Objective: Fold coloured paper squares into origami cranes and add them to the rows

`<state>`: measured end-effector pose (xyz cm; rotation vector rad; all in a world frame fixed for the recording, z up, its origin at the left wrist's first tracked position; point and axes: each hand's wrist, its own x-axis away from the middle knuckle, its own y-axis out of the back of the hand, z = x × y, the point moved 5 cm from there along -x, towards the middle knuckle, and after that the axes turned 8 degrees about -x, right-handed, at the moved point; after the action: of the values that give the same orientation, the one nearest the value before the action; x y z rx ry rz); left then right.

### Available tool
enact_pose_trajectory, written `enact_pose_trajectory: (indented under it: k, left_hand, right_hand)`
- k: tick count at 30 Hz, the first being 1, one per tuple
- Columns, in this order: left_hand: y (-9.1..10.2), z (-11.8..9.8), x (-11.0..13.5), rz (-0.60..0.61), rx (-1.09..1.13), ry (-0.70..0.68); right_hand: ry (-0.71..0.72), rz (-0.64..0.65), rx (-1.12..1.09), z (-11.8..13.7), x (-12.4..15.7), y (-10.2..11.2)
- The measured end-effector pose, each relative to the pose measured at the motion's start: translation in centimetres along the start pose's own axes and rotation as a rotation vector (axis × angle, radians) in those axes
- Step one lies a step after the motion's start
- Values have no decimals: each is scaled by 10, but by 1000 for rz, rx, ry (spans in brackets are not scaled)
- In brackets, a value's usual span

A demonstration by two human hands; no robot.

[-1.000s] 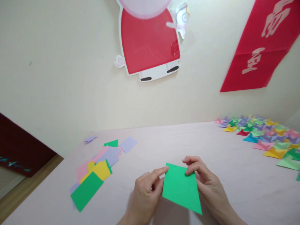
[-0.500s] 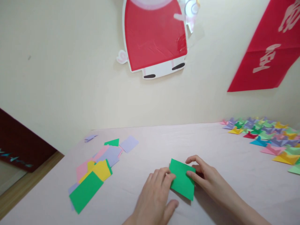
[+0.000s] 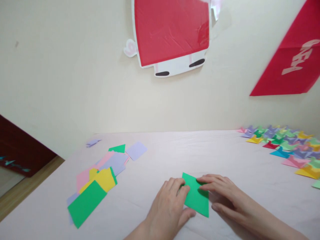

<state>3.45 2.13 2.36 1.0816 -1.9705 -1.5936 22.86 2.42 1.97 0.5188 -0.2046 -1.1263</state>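
Note:
A green paper square (image 3: pixel 196 196) lies flat on the pale pink table (image 3: pixel 175 150) near its front edge. My left hand (image 3: pixel 170 210) rests on the paper's left edge, fingers stretched flat and pressing down. From the other side, my right hand (image 3: pixel 222 196) lays its outstretched fingertips on the paper's right part. Neither hand grips the sheet; both press it against the table.
A loose pile of coloured paper squares (image 3: pixel 97 180), green, yellow, pink and lilac, lies at the left. Several folded paper figures (image 3: pixel 287 143) in many colours cover the table's far right. A cartoon cut-out (image 3: pixel 172 33) and a red banner (image 3: pixel 292 63) hang on the wall.
A second ago both hands held the green paper up off the table. They have since lowered it and now press it flat. The view has tilted slightly.

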Motion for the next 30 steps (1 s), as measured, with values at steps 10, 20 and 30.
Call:
enact_pose_trajectory:
  k: [10, 20, 30]
  left_hand:
    - [4, -1, -5, 19, -14, -40]
    - [3, -2, 6, -34, 1, -13]
    - [-31, 0, 26, 37, -233, -3]
  right_hand:
    - [35, -18, 37, -2, 4, -9]
    - [51, -110, 127, 9, -22, -16]
    - [-142, -153, 75, -6, -45, -26]
